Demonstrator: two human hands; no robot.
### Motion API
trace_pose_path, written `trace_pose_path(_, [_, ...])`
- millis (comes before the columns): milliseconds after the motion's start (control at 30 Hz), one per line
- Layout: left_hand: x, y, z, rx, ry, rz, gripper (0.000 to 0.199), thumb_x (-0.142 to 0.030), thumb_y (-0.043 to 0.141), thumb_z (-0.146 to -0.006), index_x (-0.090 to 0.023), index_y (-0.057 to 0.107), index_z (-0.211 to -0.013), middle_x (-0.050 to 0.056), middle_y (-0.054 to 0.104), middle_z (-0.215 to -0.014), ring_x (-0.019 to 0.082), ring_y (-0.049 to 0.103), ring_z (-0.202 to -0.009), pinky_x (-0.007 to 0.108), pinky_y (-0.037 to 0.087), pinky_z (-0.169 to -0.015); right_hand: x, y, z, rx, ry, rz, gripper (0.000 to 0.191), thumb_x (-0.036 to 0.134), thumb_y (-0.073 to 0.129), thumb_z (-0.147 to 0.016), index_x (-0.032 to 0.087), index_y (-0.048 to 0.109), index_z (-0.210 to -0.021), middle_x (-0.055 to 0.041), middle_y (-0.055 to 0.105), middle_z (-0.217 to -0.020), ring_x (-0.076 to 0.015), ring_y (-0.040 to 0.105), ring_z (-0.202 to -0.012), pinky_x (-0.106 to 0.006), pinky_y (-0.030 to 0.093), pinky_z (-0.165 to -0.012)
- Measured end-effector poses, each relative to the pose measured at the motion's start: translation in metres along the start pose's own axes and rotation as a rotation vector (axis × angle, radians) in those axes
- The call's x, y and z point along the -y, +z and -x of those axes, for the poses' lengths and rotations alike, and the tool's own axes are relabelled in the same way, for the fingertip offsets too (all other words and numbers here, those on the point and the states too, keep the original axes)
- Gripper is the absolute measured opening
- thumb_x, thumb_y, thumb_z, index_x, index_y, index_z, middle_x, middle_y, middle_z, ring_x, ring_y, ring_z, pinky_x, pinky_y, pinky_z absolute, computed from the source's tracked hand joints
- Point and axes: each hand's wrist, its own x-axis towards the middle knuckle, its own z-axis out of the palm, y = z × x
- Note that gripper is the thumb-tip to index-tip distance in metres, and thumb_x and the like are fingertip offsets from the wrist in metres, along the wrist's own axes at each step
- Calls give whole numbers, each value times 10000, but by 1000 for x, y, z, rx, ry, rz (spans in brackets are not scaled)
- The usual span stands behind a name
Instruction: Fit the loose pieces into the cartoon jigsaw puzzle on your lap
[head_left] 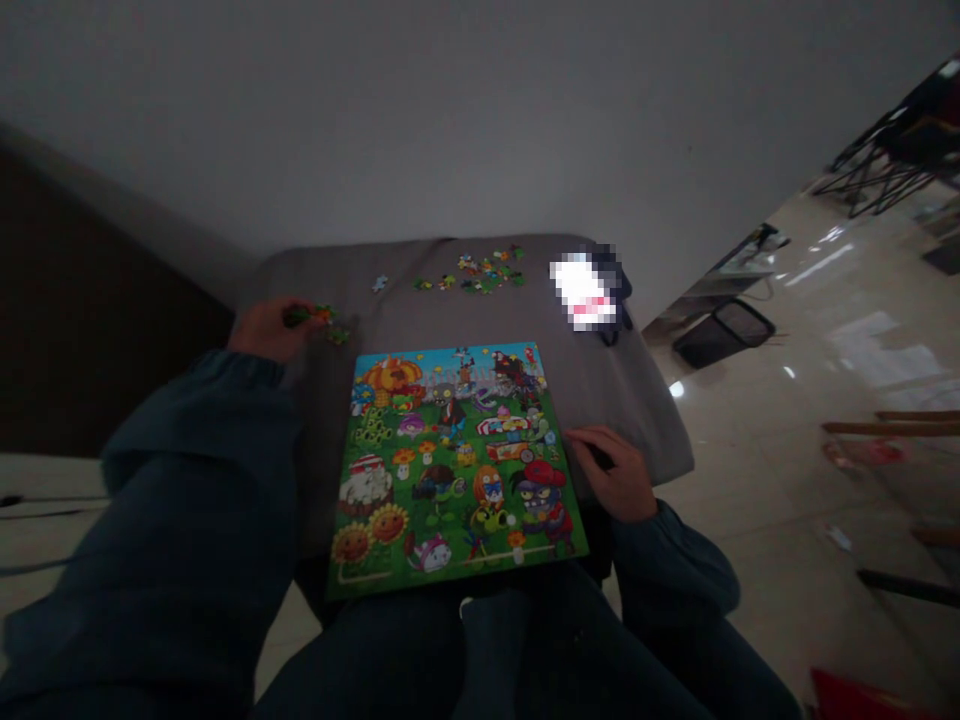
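A colourful cartoon puzzle board (457,460) lies on the grey cloth-covered table (615,400), its near edge by my lap. At the table's left side my left hand (274,328) has its fingers closed at some green and orange puzzle pieces (337,335); which piece it holds, if any, is too small to make out. My right hand (615,473) rests at the board's right edge, fingers curled together with the fingertips by the edge. Whether something small is between them is hidden.
Several loose puzzle pieces (484,272) lie near the table's back edge, with a pale blue piece (380,284) to their left. A bright blurred-out object (585,292) sits at the back right. Beyond the table stands a grey wall.
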Motion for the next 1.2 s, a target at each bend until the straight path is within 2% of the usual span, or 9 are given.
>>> trace_pose_path(233, [-49,4,69,337,295,312,402,-536,675,-818,-193,638,-1025,11,707,-829,176,650,-760,316,555,-726,42,-5,0,126,58,-141,188,263,577,-947,205,699,-1078,-67,722,-974,-182,693,-866,-327,574,-766])
trace_pose_path(333, [-87,16,111,578,469,362,367,-548,657,-815,-215,689,-965,27,734,-902,197,673,-809,299,540,-711,83,2,-12,291,20,-273,303,279,591,-946,228,623,-1242,-64,711,-1035,-161,684,-866,-322,571,-789])
trace_pose_path(433, [-112,27,142,640,596,338,270,-474,630,-867,-242,707,-983,9,740,-948,188,674,-845,293,518,-762,111,23,-29,378,30,-406,469,340,653,-902,236,541,-1346,-88,656,-1148,-147,668,-838,-303,575,-727])
trace_pose_path(600, [-98,27,137,667,690,318,274,-458,576,-917,-277,691,-1088,-6,745,-995,187,681,-904,285,504,-804,106,61,-56,515,86,-456,298,335,630,-894,197,662,-1156,0,630,-766,-123,585,-641,-270,502,-616])
trace_pose_path(667, [-75,22,111,597,584,256,320,-463,527,-939,-260,674,-1137,6,734,-937,185,673,-858,285,513,-769,96,68,-63,516,142,-448,249,339,622,-890,195,680,-1085,25,577,-683,-114,533,-595,-250,449,-564])
trace_pose_path(733, [-51,20,78,287,352,82,343,-411,454,-966,-231,637,-1194,8,691,-840,173,644,-770,289,512,-729,89,72,-68,509,190,-462,248,339,642,-869,195,664,-1070,40,537,-672,-106,507,-585,-238,423,-548])
trace_pose_path(867, [-18,32,32,-41,167,-36,476,-339,400,-983,-124,465,-1403,138,605,-1161,282,548,-1085,474,412,-971,90,81,-71,561,182,-422,267,317,674,-852,196,645,-1089,43,536,-722,-96,514,-598,-235,428,-576])
trace_pose_path(1000, [-6,51,29,-108,139,-78,557,-536,492,-941,-227,520,-1404,144,451,-1360,373,382,-1245,542,294,-1037,98,94,-70,626,97,-215,264,302,729,-846,188,657,-1074,10,637,-805,-120,586,-670,-273,486,-669])
trace_pose_path(1200, [1,56,34,-99,140,-83,553,-597,450,-950,-261,558,-1376,103,392,-1381,348,320,-1205,500,260,-1019,96,104,-66,565,-300,48,282,342,772,-816,206,695,-1051,-68,664,-1039,-218,592,-1035,-400,487,-921])
